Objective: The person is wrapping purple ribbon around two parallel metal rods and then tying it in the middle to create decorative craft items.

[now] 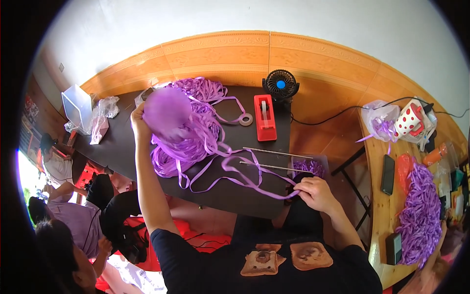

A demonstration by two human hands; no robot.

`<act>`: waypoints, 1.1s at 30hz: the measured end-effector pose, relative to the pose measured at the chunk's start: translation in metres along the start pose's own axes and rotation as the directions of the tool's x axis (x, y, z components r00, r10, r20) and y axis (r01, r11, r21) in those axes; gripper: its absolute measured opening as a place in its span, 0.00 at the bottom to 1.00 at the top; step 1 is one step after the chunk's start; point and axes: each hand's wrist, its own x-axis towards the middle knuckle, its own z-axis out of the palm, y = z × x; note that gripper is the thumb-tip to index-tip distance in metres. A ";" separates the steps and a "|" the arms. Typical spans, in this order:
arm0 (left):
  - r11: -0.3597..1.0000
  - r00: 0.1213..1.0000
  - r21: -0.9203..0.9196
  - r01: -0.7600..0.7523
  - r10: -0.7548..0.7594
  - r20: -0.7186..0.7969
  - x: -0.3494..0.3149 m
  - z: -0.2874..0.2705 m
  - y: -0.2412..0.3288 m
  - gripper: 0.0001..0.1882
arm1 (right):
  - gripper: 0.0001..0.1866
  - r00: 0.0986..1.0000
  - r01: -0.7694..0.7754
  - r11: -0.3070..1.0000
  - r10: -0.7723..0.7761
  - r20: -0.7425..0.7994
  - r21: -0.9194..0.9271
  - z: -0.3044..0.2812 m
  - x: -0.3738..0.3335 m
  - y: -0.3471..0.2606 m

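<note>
My left hand (139, 121) is raised over the dark table, gripping the edge of a round purple ribbon roll (167, 111) that is smeared by motion. Most of that hand's fingers are hidden behind the roll. Below and behind it lies a heap of loose purple ribbon (203, 90). From the heap a long strand (258, 186) loops across the table to the right, where my right hand (317, 193) pinches it with closed fingers. Two thin metal rods (275, 153) stick out side by side above the strand, close to my right hand.
A red tape dispenser (265, 120), a tape roll (246, 119) and a black fan (281, 85) stand on the dark table (210, 198). A clear bin (77, 109) is at its left end. Right, a wooden table (379, 245) bears purple ribbon, a phone and a dotted mug. Other people sit left.
</note>
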 end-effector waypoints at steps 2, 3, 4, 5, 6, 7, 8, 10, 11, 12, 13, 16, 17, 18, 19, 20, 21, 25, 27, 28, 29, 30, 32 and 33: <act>0.845 0.964 0.466 -0.261 0.253 0.081 -0.010 0.011 -0.003 0.09 | 0.08 0.996 -0.031 0.993 0.041 -0.082 0.117 -0.004 -0.006 -0.002; 0.589 0.897 0.694 -0.413 0.395 0.199 -0.017 0.029 0.000 0.10 | 0.11 0.994 -0.063 0.994 0.071 -0.079 0.092 -0.012 -0.006 -0.006; 0.573 0.883 0.674 -0.466 0.346 0.316 -0.029 0.046 0.003 0.13 | 0.11 0.994 -0.072 0.993 0.079 -0.079 0.090 -0.016 -0.005 -0.008; 0.632 0.877 0.621 -0.464 0.229 0.422 -0.038 0.048 -0.007 0.13 | 0.12 0.984 -0.028 0.994 0.046 -0.172 0.106 -0.019 -0.004 -0.014; 0.580 0.842 0.680 -0.449 0.021 0.538 -0.050 0.056 -0.009 0.14 | 0.13 0.964 0.010 0.993 0.021 -0.264 0.116 -0.022 -0.002 -0.017; 0.391 0.737 0.747 -0.537 -0.212 0.641 -0.063 0.062 -0.009 0.15 | 0.14 0.947 0.038 0.993 -0.001 -0.321 0.110 -0.027 0.000 -0.022; 0.264 0.696 0.781 -0.566 -0.355 0.624 -0.074 0.074 0.001 0.15 | 0.14 0.922 0.067 0.994 -0.028 -0.386 0.089 -0.032 0.001 -0.028; 0.094 0.662 0.760 -0.643 -0.430 0.614 -0.083 0.095 0.032 0.14 | 0.12 0.843 0.152 0.986 -0.092 -0.531 0.071 -0.048 -0.001 -0.039; 0.097 0.696 0.770 -0.630 -0.367 0.617 -0.084 0.096 0.038 0.13 | 0.12 0.780 0.162 0.986 -0.100 -0.618 0.046 -0.057 -0.005 -0.050; 0.100 0.729 0.781 -0.616 -0.304 0.614 -0.085 0.098 0.045 0.12 | 0.12 0.698 0.170 0.985 -0.126 -0.705 -0.007 -0.066 -0.007 -0.060; 0.056 0.749 0.789 -0.611 -0.279 0.600 -0.087 0.100 0.054 0.10 | 0.10 0.615 0.222 0.973 -0.090 -0.783 0.063 -0.067 -0.015 -0.060; -0.166 0.775 0.758 -0.631 -0.186 0.604 -0.108 0.125 0.084 0.11 | 0.11 0.679 0.205 0.977 -0.101 -0.727 0.056 -0.079 -0.011 -0.060; 0.084 0.737 0.740 -0.667 -0.065 0.672 -0.116 0.147 0.099 0.11 | 0.12 0.752 0.159 0.986 -0.084 -0.654 0.056 -0.082 -0.010 -0.057; 0.320 0.709 0.659 -0.680 0.062 0.702 -0.129 0.167 0.112 0.10 | 0.12 0.784 0.108 0.994 -0.100 -0.612 -0.024 -0.079 -0.009 -0.053; 0.691 0.697 0.426 -0.584 0.158 0.700 -0.146 0.180 0.117 0.08 | 0.12 0.819 0.117 0.992 -0.120 -0.561 -0.042 -0.075 -0.006 -0.050; 0.922 0.670 0.223 -0.316 0.051 0.741 -0.166 0.197 0.119 0.09 | 0.13 0.852 0.124 0.990 -0.138 -0.505 -0.061 -0.069 -0.004 -0.046; 0.991 0.623 0.126 -0.053 -0.066 0.780 -0.191 0.216 0.115 0.07 | 0.15 0.863 0.120 0.990 -0.140 -0.486 -0.072 -0.061 -0.004 -0.040; 0.966 0.563 0.006 0.257 -0.155 0.812 -0.262 0.265 0.083 0.15 | 0.18 0.886 0.065 0.983 -0.136 -0.443 -0.171 -0.044 0.000 -0.032; 0.900 0.536 -0.014 0.435 -0.246 0.807 -0.281 0.279 0.069 0.18 | 0.19 0.903 0.050 0.981 -0.125 -0.410 -0.189 -0.039 -0.003 -0.021; 0.899 0.529 -0.017 0.438 -0.243 0.813 -0.288 0.284 0.065 0.18 | 0.19 0.904 0.041 0.980 -0.119 -0.411 -0.194 -0.037 -0.008 -0.014; 0.829 0.498 -0.025 0.558 -0.311 0.810 -0.293 0.287 0.062 0.17 | 0.19 0.917 0.016 0.988 -0.075 -0.392 -0.153 -0.034 -0.011 -0.008; 0.744 0.457 -0.032 0.668 -0.375 0.807 -0.298 0.290 0.059 0.16 | 0.19 0.928 -0.010 0.994 -0.032 -0.370 -0.111 -0.033 -0.015 -0.003; 0.736 0.433 -0.017 0.677 -0.379 0.818 -0.308 0.295 0.051 0.14 | 0.18 0.930 -0.031 0.988 -0.026 -0.368 -0.148 -0.032 -0.017 -0.001; 0.729 0.416 -0.004 0.684 -0.386 0.824 -0.312 0.297 0.048 0.13 | 0.18 0.932 -0.045 0.982 -0.025 -0.363 -0.182 -0.032 -0.018 -0.001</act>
